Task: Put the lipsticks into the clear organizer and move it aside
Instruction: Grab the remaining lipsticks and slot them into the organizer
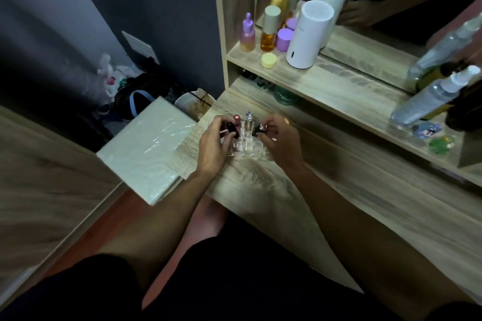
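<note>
Two bare hands work over one clear organizer (pixel 243 144), which stands on the wooden dressing table (pixel 263 185) near its left edge. The left hand (pixel 215 142), at about 9 o'clock from the organizer, grips one dark red lipstick (pixel 233 130) between thumb and fingers, its base over the organizer's left compartments. The right hand (pixel 280 138), at about 3 o'clock, pinches one black lipstick (pixel 260 128) with a pale faceted end, held at the organizer's right side.

Two more tubes stand upright at the organizer's far side, toward 12 o'clock: one pink-red lipstick (pixel 236 119) and one clear-capped tube (pixel 248 117) just beside it. That makes four tubes counted; whether others sit in the clear cells cannot be told.

On the shelf (pixel 339 81) at about 1 o'clock stand one white cylinder (pixel 309 35), one purple dropper bottle (pixel 247 34), one amber bottle (pixel 270 28), one purple-lidded jar (pixel 283 39) and one yellow-lidded jar (pixel 269 59). At about 3 o'clock one clear spray bottle (pixel 430 96) leans against the mirror (pixel 391 21). One white board (pixel 146 148) lies at 9 o'clock, overhanging the table's left edge.
</note>
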